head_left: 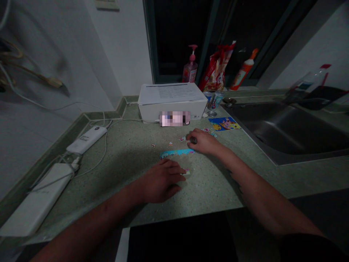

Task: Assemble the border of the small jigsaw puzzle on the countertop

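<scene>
A strip of joined jigsaw puzzle pieces [177, 153], mostly light blue, lies on the counter between my hands. My left hand [163, 181] rests palm down just below it, fingers stretched and thumb apart. Its fingertips touch or lie beside a pale puzzle piece [187, 172] with some pink and green. Beyond the strip's right end, my right hand [201, 141] is curled, thumb and fingers closing on a small puzzle piece [188, 141], mostly hidden. Loose pieces lie nearby: a puzzle piece [170, 143], another piece [153, 145] and a small pile [213, 134] behind my right hand.
A white box [171, 98] stands at the back, a phone [174, 118] leaning on it. A colourful picture card [225, 123] lies by the steel sink [294, 127]. Left are a white power bank [87, 139], a power strip [40, 196] and cables. Bottles stand behind.
</scene>
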### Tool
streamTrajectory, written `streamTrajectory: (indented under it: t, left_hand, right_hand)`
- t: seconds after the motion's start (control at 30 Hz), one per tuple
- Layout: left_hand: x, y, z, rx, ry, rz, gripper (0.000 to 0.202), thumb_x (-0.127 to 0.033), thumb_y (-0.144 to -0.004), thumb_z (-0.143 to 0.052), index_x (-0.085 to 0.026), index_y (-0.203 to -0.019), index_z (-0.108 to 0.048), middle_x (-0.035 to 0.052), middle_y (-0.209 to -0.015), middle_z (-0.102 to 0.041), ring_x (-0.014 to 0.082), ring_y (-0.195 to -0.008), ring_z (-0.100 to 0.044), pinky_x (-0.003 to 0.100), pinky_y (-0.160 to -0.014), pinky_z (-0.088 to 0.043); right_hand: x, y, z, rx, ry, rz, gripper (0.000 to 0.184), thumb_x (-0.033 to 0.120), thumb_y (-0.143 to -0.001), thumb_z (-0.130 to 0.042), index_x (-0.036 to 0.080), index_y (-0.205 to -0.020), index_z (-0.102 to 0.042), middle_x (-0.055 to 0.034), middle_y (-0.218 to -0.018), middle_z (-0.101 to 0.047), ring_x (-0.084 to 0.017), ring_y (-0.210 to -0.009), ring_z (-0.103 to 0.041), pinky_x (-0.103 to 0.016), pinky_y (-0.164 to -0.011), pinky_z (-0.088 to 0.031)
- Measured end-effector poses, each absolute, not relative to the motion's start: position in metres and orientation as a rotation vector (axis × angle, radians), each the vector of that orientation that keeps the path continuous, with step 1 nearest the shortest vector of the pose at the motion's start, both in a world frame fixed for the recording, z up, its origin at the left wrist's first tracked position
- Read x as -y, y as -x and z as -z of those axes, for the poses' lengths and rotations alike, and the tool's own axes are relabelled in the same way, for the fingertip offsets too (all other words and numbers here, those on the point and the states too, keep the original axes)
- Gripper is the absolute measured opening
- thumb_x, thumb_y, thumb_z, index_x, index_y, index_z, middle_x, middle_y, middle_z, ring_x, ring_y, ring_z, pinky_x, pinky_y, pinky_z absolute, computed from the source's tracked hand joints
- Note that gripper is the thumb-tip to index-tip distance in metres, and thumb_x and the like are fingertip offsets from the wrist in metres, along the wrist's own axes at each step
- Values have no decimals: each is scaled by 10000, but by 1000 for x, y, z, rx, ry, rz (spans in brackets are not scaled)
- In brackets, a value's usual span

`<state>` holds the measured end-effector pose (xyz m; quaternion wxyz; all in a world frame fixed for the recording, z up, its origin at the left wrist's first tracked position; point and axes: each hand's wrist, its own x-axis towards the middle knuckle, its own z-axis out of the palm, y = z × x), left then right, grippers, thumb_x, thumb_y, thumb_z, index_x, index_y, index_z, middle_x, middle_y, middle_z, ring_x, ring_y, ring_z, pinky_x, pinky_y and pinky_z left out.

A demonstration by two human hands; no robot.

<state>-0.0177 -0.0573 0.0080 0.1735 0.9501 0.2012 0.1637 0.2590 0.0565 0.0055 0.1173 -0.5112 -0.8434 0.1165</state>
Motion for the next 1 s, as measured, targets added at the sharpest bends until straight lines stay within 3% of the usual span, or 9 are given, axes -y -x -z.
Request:
streamTrajectory:
  t: [0.3, 0.5, 1.0]
  left_hand:
    - [56, 18, -5, -549, -2688, -473, 198, -283, -1033, -655, -230, -1217, -704, 46, -1431, -750, 290, -1277, -653, 492, -1123, -460]
    - [56, 18, -4, -553, -2690, -457, 232, -284, -1030, -654, -238, -1252, -700, 55, -1419, -756, 297, -1283, -655, 510, -1130, -450]
    - [55, 17, -4, -550, -2686, -464, 243, -274, -1016, -651, -244, -1249, -709, 61, -1402, -758, 290, -1274, -662, 499, -1127, -462]
  right_hand:
    - [-38, -264, -21, 2387, 1420, -312, 168, 234, -902, -707, 213, -1063, -751, -94, -1098, -704, -246, -985, -689, -353, -887, -508]
    - [29, -262, -22, 2486, 1282, -522, 148, 243, -908, -687, 250, -1056, -690, -51, -1077, -690, -207, -892, -672, -337, -794, -496]
    - [51, -260, -18, 2543, 1306, -642, 186, 230, -925, -661, 273, -1105, -664, -70, -1159, -697, -248, -1036, -700, -387, -906, -544]
